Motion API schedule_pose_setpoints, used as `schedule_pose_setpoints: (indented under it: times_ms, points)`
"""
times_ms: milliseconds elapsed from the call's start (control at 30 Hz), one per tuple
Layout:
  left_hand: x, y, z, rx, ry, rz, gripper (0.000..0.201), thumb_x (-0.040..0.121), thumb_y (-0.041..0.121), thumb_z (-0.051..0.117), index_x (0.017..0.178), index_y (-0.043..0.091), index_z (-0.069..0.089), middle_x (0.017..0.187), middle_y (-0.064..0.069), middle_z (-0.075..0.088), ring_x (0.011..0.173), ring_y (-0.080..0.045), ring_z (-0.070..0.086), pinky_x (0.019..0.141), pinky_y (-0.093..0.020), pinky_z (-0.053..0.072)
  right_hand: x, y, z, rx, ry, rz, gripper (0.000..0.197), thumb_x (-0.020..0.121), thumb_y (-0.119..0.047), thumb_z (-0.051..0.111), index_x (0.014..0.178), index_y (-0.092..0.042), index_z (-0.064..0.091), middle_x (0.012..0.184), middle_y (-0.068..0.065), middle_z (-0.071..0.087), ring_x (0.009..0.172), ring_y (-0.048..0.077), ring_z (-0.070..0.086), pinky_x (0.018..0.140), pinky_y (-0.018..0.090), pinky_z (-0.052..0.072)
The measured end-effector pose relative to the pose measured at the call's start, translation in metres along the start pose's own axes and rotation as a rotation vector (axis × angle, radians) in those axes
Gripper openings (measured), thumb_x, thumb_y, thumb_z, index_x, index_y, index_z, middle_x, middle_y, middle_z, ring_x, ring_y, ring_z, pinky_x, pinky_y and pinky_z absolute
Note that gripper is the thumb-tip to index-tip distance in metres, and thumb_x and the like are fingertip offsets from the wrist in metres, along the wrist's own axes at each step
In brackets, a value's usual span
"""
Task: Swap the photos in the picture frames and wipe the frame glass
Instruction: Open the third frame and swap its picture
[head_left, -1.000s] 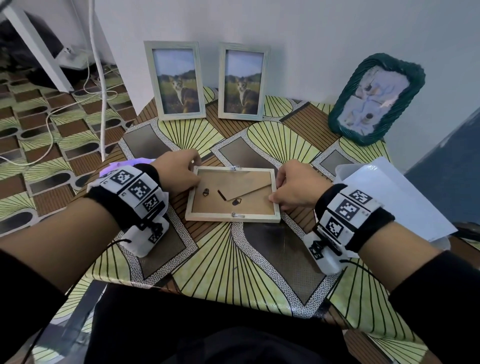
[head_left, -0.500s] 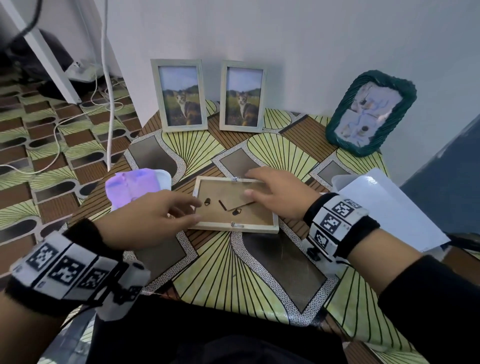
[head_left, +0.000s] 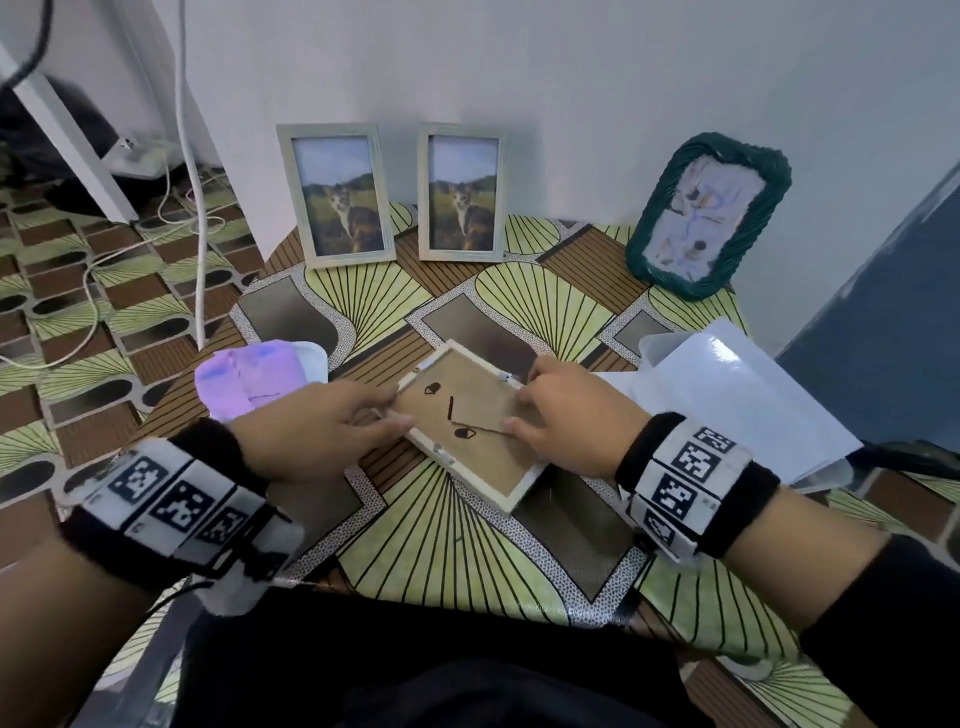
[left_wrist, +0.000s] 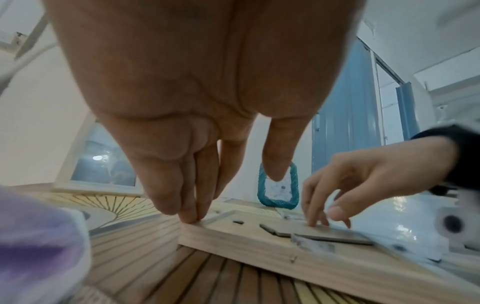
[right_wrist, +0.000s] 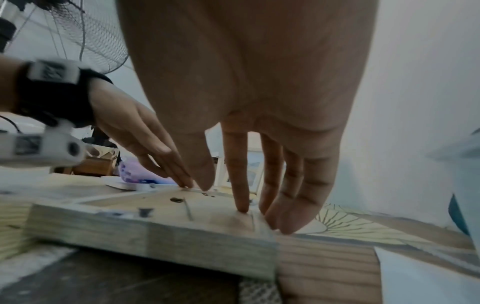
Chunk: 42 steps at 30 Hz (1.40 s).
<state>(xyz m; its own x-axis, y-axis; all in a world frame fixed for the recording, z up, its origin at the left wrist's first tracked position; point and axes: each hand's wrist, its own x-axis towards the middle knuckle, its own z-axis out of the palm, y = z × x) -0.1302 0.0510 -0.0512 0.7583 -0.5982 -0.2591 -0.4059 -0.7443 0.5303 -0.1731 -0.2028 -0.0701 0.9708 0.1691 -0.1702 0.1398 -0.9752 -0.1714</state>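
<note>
A light wooden picture frame lies face down and slantwise on the patterned table. Its brown backing board and fold-out stand face up. My left hand touches the frame's left corner with straight fingers, its thumb free in the air. My right hand rests its fingertips on the backing and stand near the right edge. The frame shows edge-on in the left wrist view and the frame likewise in the right wrist view. The frame's glass side is hidden.
Two pale frames with cat photos and a green woven frame lean on the wall. A purple-white cloth lies left of the frame. White sheets on a clear box lie at the right. Cables trail on the floor at left.
The face-down frame has been turned clockwise from square to slantwise. My right hand moved from the frame's right edge onto the backing. My left hand pulled back and now touches the left corner.
</note>
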Motion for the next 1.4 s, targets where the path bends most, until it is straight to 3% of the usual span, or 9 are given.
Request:
schedule_pose_setpoints:
  times_ms: [133, 467, 567, 667, 900, 1033, 1167, 1267, 1400]
  points:
    - [0.032, 0.007, -0.008, 0.206, -0.057, 0.012, 0.027, 0.098, 0.043, 0.048, 0.106, 0.020, 0.060, 0.098, 0.003, 0.064, 0.093, -0.016, 0.059, 0.092, -0.039, 0.048, -0.023, 0.000, 0.005, 0.112, 0.032, -0.012, 0.030, 0.093, -0.034, 0.052, 0.085, -0.010, 0.069, 0.091, 0.003, 0.052, 0.092, 0.020, 0.054, 0.085, 0.037, 0.045]
    - [0.066, 0.012, -0.003, 0.387, -0.076, 0.077, 0.056, 0.093, 0.048, 0.053, 0.142, 0.023, 0.041, 0.135, -0.003, 0.056, 0.120, -0.023, 0.051, 0.103, -0.039, 0.040, -0.035, -0.004, 0.012, 0.323, 0.228, -0.011, 0.014, 0.087, -0.030, 0.060, 0.094, -0.022, 0.070, 0.081, -0.007, 0.064, 0.076, 0.011, 0.059, 0.074, 0.036, 0.052]
    - [0.059, 0.010, 0.007, 0.392, 0.063, 0.234, 0.062, 0.091, 0.036, 0.061, 0.146, 0.019, 0.039, 0.138, -0.003, 0.054, 0.124, -0.021, 0.049, 0.102, -0.028, 0.034, -0.025, 0.002, 0.006, 0.333, 0.253, 0.032, 0.021, 0.085, -0.019, 0.062, 0.106, -0.019, 0.065, 0.100, -0.002, 0.064, 0.092, 0.016, 0.060, 0.082, 0.033, 0.051]
    - [0.050, 0.013, 0.019, 0.386, 0.031, 0.437, 0.060, 0.088, 0.018, 0.061, 0.145, 0.020, 0.042, 0.146, -0.001, 0.046, 0.131, -0.019, 0.043, 0.108, -0.033, 0.037, -0.016, 0.007, 0.003, 0.284, 0.167, 0.011, 0.044, 0.085, -0.012, 0.060, 0.129, -0.013, 0.056, 0.126, 0.002, 0.056, 0.114, 0.019, 0.054, 0.096, 0.033, 0.046]
    - [0.045, 0.014, 0.037, 0.540, -0.074, 0.385, 0.067, 0.093, 0.029, 0.048, 0.153, 0.033, 0.018, 0.161, 0.002, 0.017, 0.146, -0.016, 0.017, 0.119, -0.032, 0.021, -0.010, 0.013, 0.007, 0.188, -0.075, -0.051, 0.054, 0.092, -0.016, 0.053, 0.144, -0.006, 0.041, 0.159, 0.008, 0.029, 0.143, 0.021, 0.033, 0.115, 0.035, 0.032]
    - [0.042, 0.023, 0.040, 0.593, -0.036, 0.385, 0.058, 0.094, 0.037, 0.042, 0.149, 0.033, 0.023, 0.158, -0.001, 0.022, 0.143, -0.019, 0.026, 0.112, -0.039, 0.034, -0.012, 0.020, 0.006, 0.226, -0.215, -0.040, 0.075, 0.095, -0.014, 0.052, 0.158, -0.014, 0.011, 0.166, 0.001, -0.005, 0.151, 0.016, 0.015, 0.120, 0.027, 0.020]
    - [0.042, 0.035, 0.036, 0.558, -0.046, 0.380, 0.047, 0.087, 0.030, 0.049, 0.133, 0.025, 0.038, 0.140, 0.000, 0.037, 0.113, -0.021, 0.053, 0.088, -0.041, 0.050, -0.009, 0.022, 0.004, 0.240, -0.234, -0.017, 0.074, 0.097, -0.016, 0.048, 0.158, -0.016, 0.008, 0.166, -0.001, -0.007, 0.152, 0.014, 0.008, 0.121, 0.025, 0.013]
    - [0.041, 0.038, 0.032, 0.530, -0.051, 0.374, 0.042, 0.085, 0.028, 0.050, 0.125, 0.025, 0.037, 0.129, 0.005, 0.041, 0.089, -0.020, 0.056, 0.076, -0.041, 0.052, -0.006, 0.021, 0.005, 0.294, -0.207, -0.001, 0.064, 0.101, -0.022, 0.045, 0.158, -0.017, 0.015, 0.166, -0.003, -0.003, 0.152, 0.013, 0.009, 0.121, 0.026, 0.013]
    - [0.042, 0.036, 0.034, 0.534, -0.015, 0.365, 0.038, 0.087, 0.027, 0.047, 0.123, 0.025, 0.036, 0.129, 0.006, 0.044, 0.084, -0.021, 0.055, 0.072, -0.041, 0.052, -0.006, 0.022, 0.007, 0.327, -0.186, -0.005, 0.061, 0.102, -0.023, 0.048, 0.157, -0.020, 0.022, 0.166, -0.006, -0.001, 0.151, 0.016, 0.017, 0.122, 0.033, 0.018]
